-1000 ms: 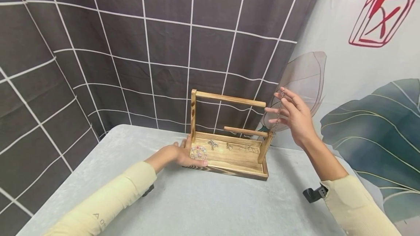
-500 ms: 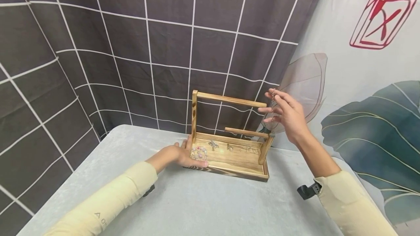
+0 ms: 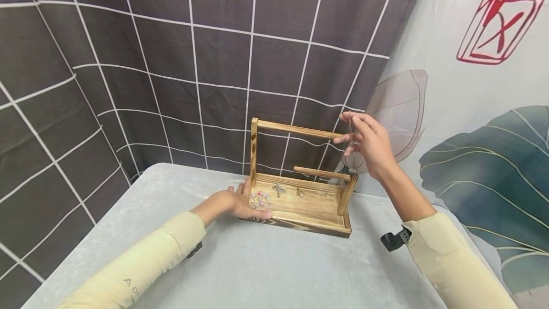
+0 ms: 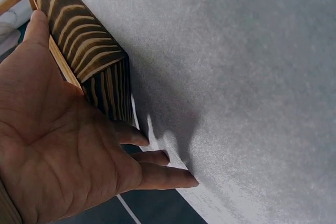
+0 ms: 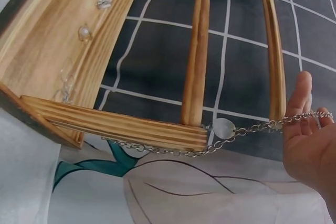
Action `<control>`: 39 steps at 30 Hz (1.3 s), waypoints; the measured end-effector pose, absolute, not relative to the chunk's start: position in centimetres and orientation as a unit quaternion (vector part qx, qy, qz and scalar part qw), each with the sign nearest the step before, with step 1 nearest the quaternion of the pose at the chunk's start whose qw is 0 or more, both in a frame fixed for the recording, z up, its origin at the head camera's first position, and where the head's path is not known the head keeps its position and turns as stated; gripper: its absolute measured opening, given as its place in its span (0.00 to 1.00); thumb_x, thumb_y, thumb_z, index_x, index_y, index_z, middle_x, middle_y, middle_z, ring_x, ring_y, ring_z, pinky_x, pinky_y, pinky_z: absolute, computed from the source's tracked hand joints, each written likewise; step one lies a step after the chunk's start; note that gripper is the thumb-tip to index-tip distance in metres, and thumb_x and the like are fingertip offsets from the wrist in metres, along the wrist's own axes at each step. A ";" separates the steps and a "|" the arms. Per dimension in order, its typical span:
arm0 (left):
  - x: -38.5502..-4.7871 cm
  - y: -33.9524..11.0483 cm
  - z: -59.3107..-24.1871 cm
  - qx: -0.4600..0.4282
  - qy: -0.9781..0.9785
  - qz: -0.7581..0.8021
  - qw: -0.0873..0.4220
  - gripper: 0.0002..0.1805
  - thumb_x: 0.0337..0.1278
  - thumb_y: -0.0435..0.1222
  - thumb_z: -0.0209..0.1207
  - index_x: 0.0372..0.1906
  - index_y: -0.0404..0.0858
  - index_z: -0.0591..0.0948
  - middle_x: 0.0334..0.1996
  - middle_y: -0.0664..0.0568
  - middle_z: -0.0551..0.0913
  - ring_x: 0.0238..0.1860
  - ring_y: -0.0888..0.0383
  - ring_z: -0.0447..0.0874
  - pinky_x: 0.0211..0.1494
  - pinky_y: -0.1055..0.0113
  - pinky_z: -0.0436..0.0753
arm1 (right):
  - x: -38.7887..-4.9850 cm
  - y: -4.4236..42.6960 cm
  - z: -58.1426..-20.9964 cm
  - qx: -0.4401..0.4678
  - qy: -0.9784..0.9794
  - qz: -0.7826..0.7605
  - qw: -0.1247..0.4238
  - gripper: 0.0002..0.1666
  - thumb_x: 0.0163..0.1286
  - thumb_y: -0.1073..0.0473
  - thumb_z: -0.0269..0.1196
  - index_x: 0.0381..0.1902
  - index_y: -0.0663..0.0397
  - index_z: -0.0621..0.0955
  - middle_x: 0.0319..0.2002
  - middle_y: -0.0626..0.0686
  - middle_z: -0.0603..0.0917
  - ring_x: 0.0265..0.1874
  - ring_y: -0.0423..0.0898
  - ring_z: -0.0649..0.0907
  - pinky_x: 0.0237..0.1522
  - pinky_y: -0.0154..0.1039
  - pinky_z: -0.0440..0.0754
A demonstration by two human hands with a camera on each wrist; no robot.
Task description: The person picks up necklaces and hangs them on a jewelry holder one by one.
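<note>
A wooden jewelry stand [image 3: 296, 225] with a tray base and two horizontal rods stands on the table. My left hand [image 3: 240, 204] rests against its left end, thumb on the front rim and other fingers extended, as the left wrist view also shows. Near the free end of the upper rod [image 3: 296, 128], my right hand [image 3: 370, 144] pinches a chain necklace [image 3: 350, 128] between thumb and index finger. In the right wrist view, the necklace, with a round disc pendant [image 5: 224, 128], trails from the hand past the lower rod's post [image 5: 115, 124]. The upper rod's tip is behind the fingers.
Inside the tray lie a beaded bracelet [image 3: 260, 200], a silver jewelry piece [image 3: 279, 190] and other small jewelry [image 3: 300, 193]. The table [image 3: 274, 271] has a pale cloth. A dark grid curtain [image 3: 214, 61] hangs close behind the stand.
My right hand has moved left with the necklace, from beyond the upper rod's free end up to its tip. The left hand and the stand stay in place.
</note>
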State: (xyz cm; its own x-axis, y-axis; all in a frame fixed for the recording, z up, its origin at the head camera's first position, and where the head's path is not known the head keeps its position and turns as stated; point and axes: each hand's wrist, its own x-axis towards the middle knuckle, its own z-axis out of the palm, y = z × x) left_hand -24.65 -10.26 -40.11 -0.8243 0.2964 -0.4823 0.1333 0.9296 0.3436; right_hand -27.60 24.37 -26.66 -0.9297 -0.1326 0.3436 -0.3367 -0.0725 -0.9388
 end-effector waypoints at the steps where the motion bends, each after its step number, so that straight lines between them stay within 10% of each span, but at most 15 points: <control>1: -24.7 -10.3 -40.1 0.115 0.943 0.149 0.273 0.82 0.63 0.85 0.53 0.91 0.31 0.27 0.92 0.26 0.37 0.92 0.22 0.37 0.94 0.29 0.50 | -27.7 24.3 -26.5 0.172 -0.678 0.711 0.075 0.16 0.92 0.49 0.58 0.62 0.51 0.85 0.65 0.48 0.89 0.35 0.41 0.95 0.25 0.32 0.87; 18: -24.6 -10.1 -40.2 0.116 0.943 0.150 0.274 0.81 0.64 0.84 0.53 0.91 0.32 0.26 0.93 0.26 0.37 0.92 0.21 0.37 0.94 0.27 0.51 | -28.2 22.9 -26.2 0.163 -0.680 0.711 0.074 0.16 0.94 0.52 0.53 0.52 0.47 0.87 0.50 0.44 0.94 0.34 0.39 0.93 0.36 0.33 0.92; 39: -24.8 -10.2 -40.1 0.113 0.943 0.142 0.278 0.80 0.64 0.85 0.51 0.91 0.32 0.27 0.93 0.28 0.35 0.92 0.22 0.36 0.94 0.29 0.49 | -26.5 20.3 -28.4 0.181 -0.693 0.696 0.049 0.20 0.91 0.59 0.59 0.69 0.69 0.79 0.48 0.38 0.97 0.52 0.36 0.95 0.61 0.33 0.92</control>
State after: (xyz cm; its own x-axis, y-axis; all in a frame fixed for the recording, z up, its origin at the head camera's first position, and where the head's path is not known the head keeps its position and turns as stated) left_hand -24.77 -10.22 -40.14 -0.8202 0.2922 -0.4919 0.1343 0.9340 0.3310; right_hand -26.46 20.25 -28.42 -0.9294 -0.1837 0.3200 -0.3191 -0.0353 -0.9471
